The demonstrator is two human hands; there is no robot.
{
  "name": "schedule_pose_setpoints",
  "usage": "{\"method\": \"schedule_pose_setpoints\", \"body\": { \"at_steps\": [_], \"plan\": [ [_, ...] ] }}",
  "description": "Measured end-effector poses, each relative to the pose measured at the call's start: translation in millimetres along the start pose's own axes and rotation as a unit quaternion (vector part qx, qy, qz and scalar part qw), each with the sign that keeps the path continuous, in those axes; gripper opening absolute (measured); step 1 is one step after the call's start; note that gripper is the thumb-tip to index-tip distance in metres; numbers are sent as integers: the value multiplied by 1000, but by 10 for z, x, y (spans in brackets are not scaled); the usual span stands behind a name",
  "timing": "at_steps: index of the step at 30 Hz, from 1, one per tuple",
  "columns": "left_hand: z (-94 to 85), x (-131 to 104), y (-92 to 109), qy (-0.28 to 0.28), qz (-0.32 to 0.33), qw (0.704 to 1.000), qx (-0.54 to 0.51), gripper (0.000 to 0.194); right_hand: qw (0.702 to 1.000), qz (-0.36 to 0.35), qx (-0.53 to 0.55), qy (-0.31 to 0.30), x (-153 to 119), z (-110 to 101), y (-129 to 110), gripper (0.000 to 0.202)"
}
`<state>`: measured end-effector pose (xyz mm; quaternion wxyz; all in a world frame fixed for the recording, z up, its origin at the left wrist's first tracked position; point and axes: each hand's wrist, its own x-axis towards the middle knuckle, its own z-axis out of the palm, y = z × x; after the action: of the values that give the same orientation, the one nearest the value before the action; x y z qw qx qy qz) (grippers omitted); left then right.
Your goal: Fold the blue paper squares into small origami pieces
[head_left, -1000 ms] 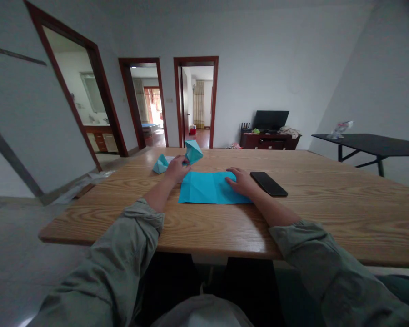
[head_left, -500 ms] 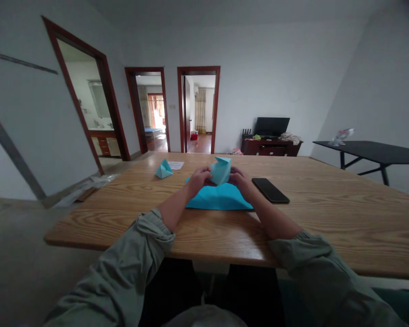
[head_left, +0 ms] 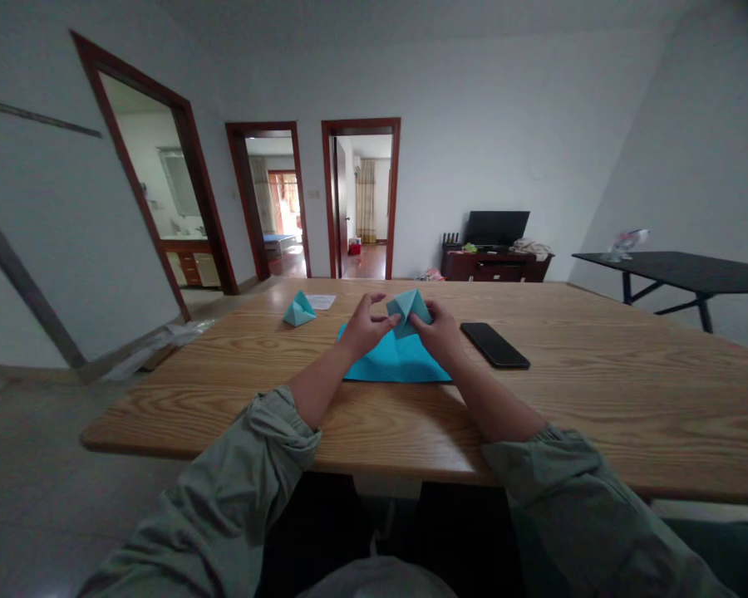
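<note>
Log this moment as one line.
left hand: touching folded paper | right hand: holding it | beneath: blue sheet on table | left: second folded paper, white slip | right: phone

I'm seeing no readable word, number or brand anywhere; the white slip of paper [head_left: 322,301], lying just left of the frame's centre, is looking too small and blurred for reading.

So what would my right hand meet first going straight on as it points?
Your right hand would first meet the folded light-blue paper shape it holds, then perhaps your left hand; depth is unclear.
</note>
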<state>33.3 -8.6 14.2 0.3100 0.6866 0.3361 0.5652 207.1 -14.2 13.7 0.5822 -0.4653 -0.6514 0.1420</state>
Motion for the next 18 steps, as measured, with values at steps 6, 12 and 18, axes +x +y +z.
{"method": "schedule_pose_setpoints", "body": {
  "at_steps": [6,12,18],
  "plan": [
    [73,-92,85,-52,78,995,14,54,996,-31,-72,-33,-77,-16,-115,28],
    [45,-25,37,5,91,994,63,39,994,-60,-53,-68,-128,54,-114,38],
    [130,31,50,51,36,998,4,32,991,-128,-15,-47,-187,227,-145,55]
  ]
}}
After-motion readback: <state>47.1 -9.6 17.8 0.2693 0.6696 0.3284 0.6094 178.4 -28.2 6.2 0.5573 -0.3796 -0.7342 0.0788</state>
